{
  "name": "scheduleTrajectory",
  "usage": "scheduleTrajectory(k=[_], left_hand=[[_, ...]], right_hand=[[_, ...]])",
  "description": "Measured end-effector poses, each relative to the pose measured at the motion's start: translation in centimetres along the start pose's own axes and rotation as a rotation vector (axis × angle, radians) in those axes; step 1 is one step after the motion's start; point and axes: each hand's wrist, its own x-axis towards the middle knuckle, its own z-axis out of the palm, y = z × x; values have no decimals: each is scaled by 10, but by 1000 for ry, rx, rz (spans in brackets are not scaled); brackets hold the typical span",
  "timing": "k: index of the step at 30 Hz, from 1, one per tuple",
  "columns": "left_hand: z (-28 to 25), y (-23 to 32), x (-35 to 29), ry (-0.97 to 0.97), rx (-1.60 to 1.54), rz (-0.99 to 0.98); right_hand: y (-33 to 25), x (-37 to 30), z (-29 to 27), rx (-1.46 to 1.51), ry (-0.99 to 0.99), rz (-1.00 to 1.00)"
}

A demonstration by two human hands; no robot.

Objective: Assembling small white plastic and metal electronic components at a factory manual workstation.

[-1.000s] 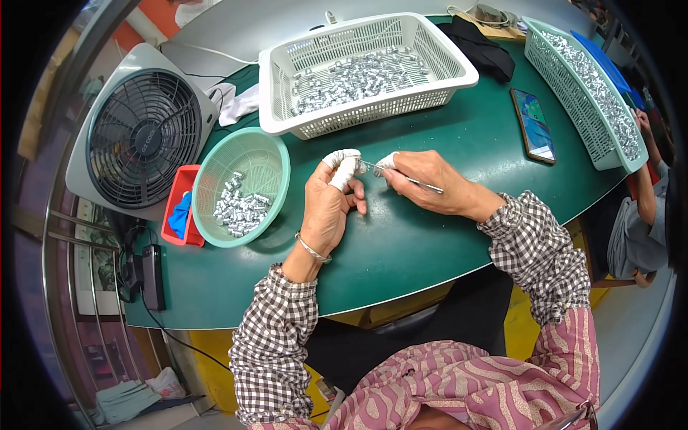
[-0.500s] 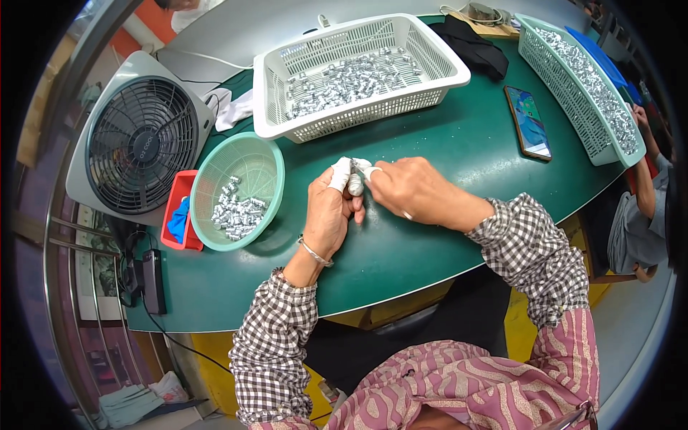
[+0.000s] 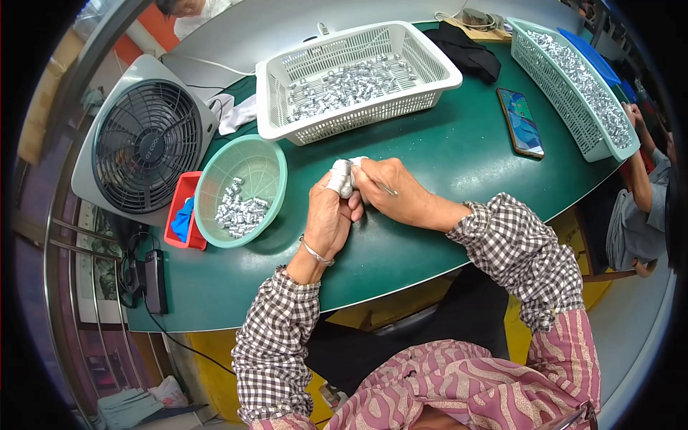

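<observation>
My left hand (image 3: 331, 211) and my right hand (image 3: 395, 188) meet over the table, in front of the white basket. White wrapping covers fingertips on both. The left fingers are closed, and whatever sits between them is hidden. My right fingers are pinched against the left fingertips; a thin silvery sliver (image 3: 388, 189) shows by them, too small to name. Nearest on the left, a round green plastic colander (image 3: 279, 172) holds a heap of small silver metal parts (image 3: 242, 213). More such parts (image 3: 351, 84) lie in the large white plastic basket (image 3: 373, 115) beyond my hands.
A grey box fan (image 3: 150, 143) stands at the left, beside a red bin (image 3: 188, 240) with blue cloth. At the right lie a phone (image 3: 521, 123) and a long green basket (image 3: 566, 100) full of metal parts. Black cloth (image 3: 466, 50) lies behind; another person's arm (image 3: 640, 165) shows far right.
My right hand has shifted slightly left and turned, closing in on the left fingertips. The silvery sliver at it now shows higher. The whole view has moved a little.
</observation>
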Motion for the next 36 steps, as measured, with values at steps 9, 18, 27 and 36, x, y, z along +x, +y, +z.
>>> scheduleTrajectory(k=[9, 18, 27, 36], left_hand=[[3, 5, 0, -86, -70, 6], [-1, -2, 5, 11, -90, -1], [-4, 0, 7, 11, -209, -13], [2, -3, 2, 26, -180, -17]], right_hand=[[1, 2, -5, 211, -61, 160], [22, -6, -1, -508, -4, -377], [13, -12, -5, -801, -115, -407], [17, -11, -1, -757, -56, -419]])
